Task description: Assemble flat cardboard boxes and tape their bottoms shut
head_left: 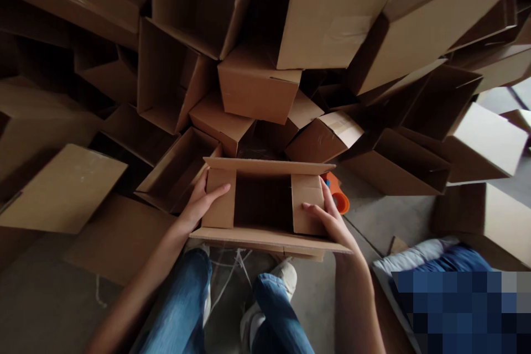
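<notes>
I hold a small open cardboard box (265, 240) in front of my knees, its top flaps spread. My left hand (200, 203) presses the box's left side flap (219, 199) inward, fingers closed on its edge. My right hand (327, 215) does the same on the right side flap (306, 199), thumb on top and fingers wrapped round the outer edge. The inside of the box looks dark and empty. An orange tape roll (339, 194) lies on the floor just behind my right hand.
A high heap of empty cardboard boxes (257, 83) fills the whole far side. Flat cardboard (62, 191) lies at the left. Another person in blue jeans (452, 260) sits at the lower right. Loose plastic straps (232, 271) lie between my feet on the concrete floor.
</notes>
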The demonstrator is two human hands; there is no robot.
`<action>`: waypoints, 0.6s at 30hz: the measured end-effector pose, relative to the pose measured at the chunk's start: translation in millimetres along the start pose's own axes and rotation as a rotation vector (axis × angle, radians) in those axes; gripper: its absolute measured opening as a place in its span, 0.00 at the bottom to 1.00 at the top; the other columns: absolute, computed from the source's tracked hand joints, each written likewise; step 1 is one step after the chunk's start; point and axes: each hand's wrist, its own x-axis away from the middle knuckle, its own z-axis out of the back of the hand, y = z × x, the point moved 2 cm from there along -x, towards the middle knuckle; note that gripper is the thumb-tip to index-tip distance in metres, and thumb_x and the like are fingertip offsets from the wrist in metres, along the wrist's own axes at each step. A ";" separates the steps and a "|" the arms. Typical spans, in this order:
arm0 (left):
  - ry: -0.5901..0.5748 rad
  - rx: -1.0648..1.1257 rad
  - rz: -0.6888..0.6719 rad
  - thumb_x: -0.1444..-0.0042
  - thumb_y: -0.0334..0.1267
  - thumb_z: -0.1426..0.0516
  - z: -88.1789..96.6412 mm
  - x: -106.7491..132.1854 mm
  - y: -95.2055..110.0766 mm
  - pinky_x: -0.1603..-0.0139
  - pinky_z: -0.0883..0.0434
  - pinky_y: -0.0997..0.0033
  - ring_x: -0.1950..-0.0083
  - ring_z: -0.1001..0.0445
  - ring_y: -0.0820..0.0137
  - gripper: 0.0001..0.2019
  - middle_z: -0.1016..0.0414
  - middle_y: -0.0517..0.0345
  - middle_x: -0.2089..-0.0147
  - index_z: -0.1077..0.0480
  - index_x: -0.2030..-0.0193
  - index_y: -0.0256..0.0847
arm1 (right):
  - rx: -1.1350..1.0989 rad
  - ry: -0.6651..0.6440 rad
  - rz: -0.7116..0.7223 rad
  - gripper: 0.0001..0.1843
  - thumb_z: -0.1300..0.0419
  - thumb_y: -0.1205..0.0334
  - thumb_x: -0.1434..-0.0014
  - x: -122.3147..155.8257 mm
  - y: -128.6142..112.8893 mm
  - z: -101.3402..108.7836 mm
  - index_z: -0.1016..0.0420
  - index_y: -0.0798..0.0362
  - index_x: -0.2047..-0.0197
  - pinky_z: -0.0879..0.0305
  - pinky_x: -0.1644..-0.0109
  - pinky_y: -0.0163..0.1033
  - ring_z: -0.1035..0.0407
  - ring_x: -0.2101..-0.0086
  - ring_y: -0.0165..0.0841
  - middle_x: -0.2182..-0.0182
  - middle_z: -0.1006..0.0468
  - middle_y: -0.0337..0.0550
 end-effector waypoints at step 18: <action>-0.003 0.004 0.020 0.56 0.47 0.27 0.7 0.1 -1.9 0.43 0.24 0.54 0.44 0.20 0.54 0.33 0.19 0.54 0.47 0.32 0.44 0.47 | 0.890 0.262 0.501 0.28 0.42 0.30 0.37 94.0 -91.6 -26.5 0.20 0.45 0.52 0.30 0.61 0.46 0.19 0.64 0.46 0.60 0.13 0.47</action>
